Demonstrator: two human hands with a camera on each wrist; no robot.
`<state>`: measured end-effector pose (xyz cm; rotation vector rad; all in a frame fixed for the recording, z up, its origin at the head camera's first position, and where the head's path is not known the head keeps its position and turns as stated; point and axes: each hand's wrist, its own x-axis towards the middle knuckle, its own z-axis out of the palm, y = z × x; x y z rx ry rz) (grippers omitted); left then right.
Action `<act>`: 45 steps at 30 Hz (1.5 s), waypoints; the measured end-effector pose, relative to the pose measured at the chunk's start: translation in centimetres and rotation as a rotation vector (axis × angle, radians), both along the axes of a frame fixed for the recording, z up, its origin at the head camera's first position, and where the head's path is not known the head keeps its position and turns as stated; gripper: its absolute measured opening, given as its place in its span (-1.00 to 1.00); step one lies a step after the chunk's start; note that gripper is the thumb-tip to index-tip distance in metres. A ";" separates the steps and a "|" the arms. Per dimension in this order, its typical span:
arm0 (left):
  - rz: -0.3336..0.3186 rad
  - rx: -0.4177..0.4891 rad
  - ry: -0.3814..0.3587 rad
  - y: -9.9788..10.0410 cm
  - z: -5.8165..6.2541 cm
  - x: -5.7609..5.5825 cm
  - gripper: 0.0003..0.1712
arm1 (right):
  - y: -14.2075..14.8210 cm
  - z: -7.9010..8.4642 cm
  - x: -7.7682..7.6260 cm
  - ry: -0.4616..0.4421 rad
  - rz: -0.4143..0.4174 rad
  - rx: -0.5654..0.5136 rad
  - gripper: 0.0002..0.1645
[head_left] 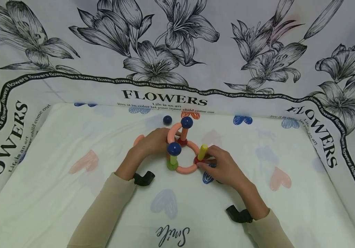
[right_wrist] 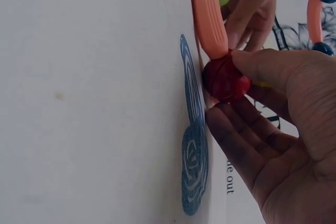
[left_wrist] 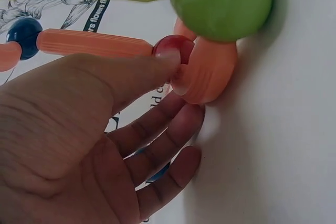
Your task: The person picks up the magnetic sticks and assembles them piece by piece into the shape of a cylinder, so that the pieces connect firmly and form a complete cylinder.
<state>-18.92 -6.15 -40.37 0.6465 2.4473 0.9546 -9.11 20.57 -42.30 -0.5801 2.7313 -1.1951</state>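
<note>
A ball-and-rod building toy stands on the white cloth. Its base is a ring of curved orange rods [head_left: 193, 147] joined by a green ball [head_left: 172, 165] and two red balls. From the ring rise a light green rod and an orange rod, each topped by a blue ball [head_left: 174, 148], with a curved orange rod bridging them. A yellow rod [head_left: 203, 151] stands bare-topped on the right red ball [right_wrist: 226, 81]. My right hand [head_left: 225, 165] pinches that red ball. My left hand [head_left: 155, 140] grips the ring's left side, thumb against the far red ball [left_wrist: 170, 45].
A loose blue ball [head_left: 167, 120] lies behind the toy. An orange piece [head_left: 139, 139] shows beside the left hand, partly hidden by it. Black wrist mounts [head_left: 144, 178] sit on both wrists. Flower-printed fabric [head_left: 165, 44] rises behind the cloth-covered surface.
</note>
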 end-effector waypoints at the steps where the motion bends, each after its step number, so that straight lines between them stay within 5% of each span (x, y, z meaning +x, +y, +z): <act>1: -0.002 -0.007 0.001 0.1 -0.1 0.0 -0.40 | 0.1 -0.1 0.1 0.002 -0.008 0.004 -0.70; 11: -0.025 0.066 0.122 0.9 -0.5 0.2 -0.78 | 0.3 -0.5 0.0 0.013 -0.020 -0.020 -0.67; 27: -0.040 0.114 0.128 0.6 -0.8 0.2 -0.77 | 0.2 -0.3 -0.2 0.006 -0.031 -0.021 -0.67; 39: 0.084 0.165 0.068 -0.6 -1.1 1.9 -0.90 | 0.4 -0.4 -0.2 -0.024 -0.043 -0.034 -0.62; 45: 0.162 0.106 0.127 -1.3 -1.1 3.4 -0.92 | 0.2 -0.8 -0.6 -0.034 -0.030 -0.053 -0.60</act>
